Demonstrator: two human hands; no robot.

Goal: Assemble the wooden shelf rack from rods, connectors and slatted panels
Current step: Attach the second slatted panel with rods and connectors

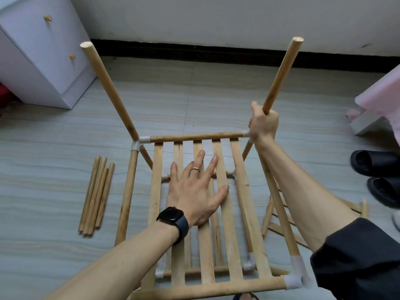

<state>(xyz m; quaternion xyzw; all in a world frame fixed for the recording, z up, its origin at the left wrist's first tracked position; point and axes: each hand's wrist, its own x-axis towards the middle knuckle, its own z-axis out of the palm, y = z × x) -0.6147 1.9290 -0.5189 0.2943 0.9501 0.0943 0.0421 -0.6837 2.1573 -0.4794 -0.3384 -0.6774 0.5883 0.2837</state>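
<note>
The wooden rack stands on the floor with a slatted panel (pixel 236 204) laid across its upper frame of rods and white connectors (pixel 293 281). My left hand (pixel 198 191) lies flat with spread fingers on the slats, pressing down. My right hand (pixel 263 124) grips the base of the far right upright rod (pixel 283 70), right above the far right corner connector. A second upright rod (pixel 108 89) rises from the far left connector (pixel 138 144). A lower frame shows through the slats.
Several loose rods (pixel 96 195) lie on the floor to the left. Another slatted panel (pixel 279 221) lies on the floor to the right, partly behind my right arm. A white drawer cabinet (pixel 41 50) stands at the far left, black slippers (pixel 376 169) at the right.
</note>
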